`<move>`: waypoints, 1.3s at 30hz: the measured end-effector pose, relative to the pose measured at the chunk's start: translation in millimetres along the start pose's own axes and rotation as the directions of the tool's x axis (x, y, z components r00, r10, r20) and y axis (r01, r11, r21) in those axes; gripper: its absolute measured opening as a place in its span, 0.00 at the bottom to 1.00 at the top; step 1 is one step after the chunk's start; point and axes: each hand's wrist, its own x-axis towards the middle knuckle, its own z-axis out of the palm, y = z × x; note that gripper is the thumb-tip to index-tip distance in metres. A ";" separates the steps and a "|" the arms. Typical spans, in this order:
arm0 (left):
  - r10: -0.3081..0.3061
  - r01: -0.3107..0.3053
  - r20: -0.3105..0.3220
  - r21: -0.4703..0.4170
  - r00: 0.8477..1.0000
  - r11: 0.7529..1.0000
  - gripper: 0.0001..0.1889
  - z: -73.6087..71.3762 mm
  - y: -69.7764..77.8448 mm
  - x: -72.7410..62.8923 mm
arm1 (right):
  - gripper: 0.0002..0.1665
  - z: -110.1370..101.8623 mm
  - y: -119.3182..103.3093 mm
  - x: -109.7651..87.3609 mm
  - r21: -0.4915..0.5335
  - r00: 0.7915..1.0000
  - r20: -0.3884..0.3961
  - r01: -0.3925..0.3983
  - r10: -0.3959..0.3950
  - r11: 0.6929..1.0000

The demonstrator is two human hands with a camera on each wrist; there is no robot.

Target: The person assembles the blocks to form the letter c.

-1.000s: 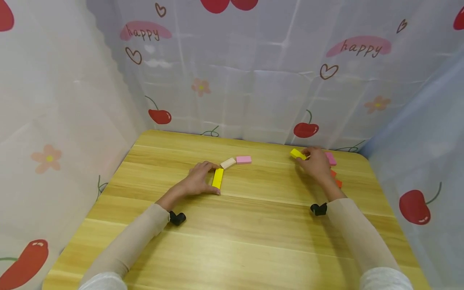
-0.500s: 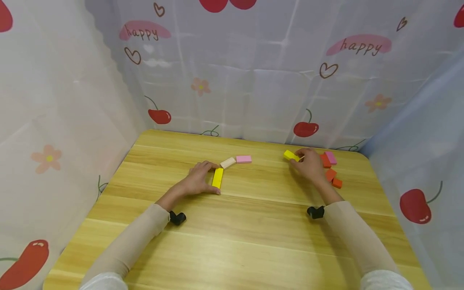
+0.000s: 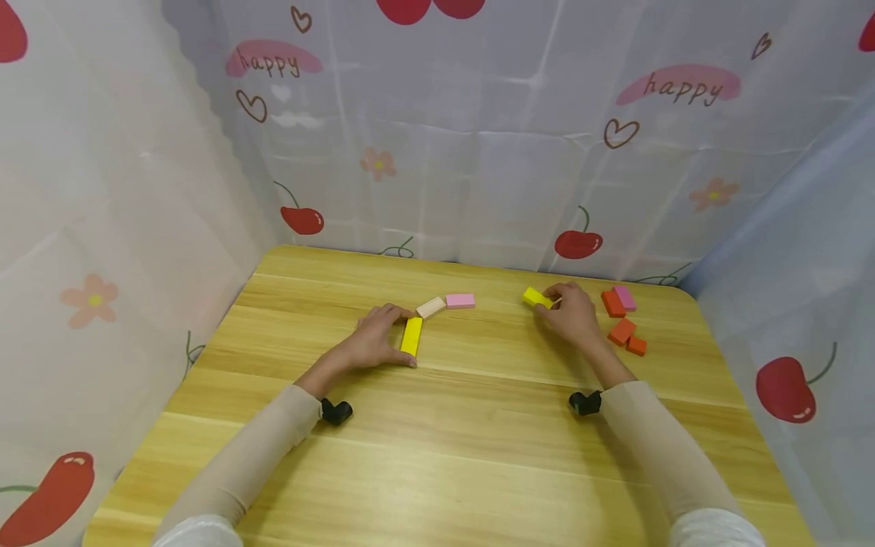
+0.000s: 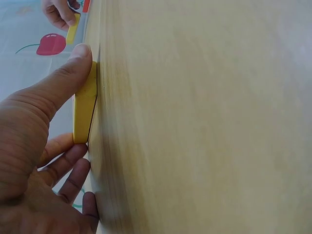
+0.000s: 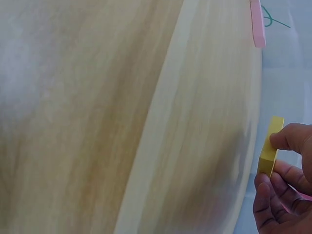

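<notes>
1. White fabric backdrop [image 3: 472, 182]: printed with cherries, flowers and "happy"; hangs behind and beside the table.
2. Table [image 3: 437, 471]: wood-grain top, rounded far corners.
3. Left hand [image 3: 369, 338]: thumb and index finger pinch one yellow block end to end.
4. Right hand [image 3: 573, 313]: thumb and fingertips grip another yellow block.
5. First yellow block [image 3: 412, 336]: rests on the table, far end beside the natural-wood block.
6. Second yellow block [image 3: 536, 297]: between the right hand's fingers, near the table's far edge.
7. Left pink block [image 3: 460, 301]: ends the row.
8. Natural-wood block [image 3: 431, 308]: slanted, between yellow and pink.
9. Right pink block [image 3: 624, 298]: beside an orange one.
10. Three orange blocks [image 3: 622, 331]: right side.
</notes>
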 end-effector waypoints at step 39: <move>-0.008 0.008 -0.009 -0.018 1.000 1.000 0.51 1.4 0.5 0.0 | 0.24 33.3 -38.0 6.3 -0.040 0.995 0.065 0.077 -0.074 0.996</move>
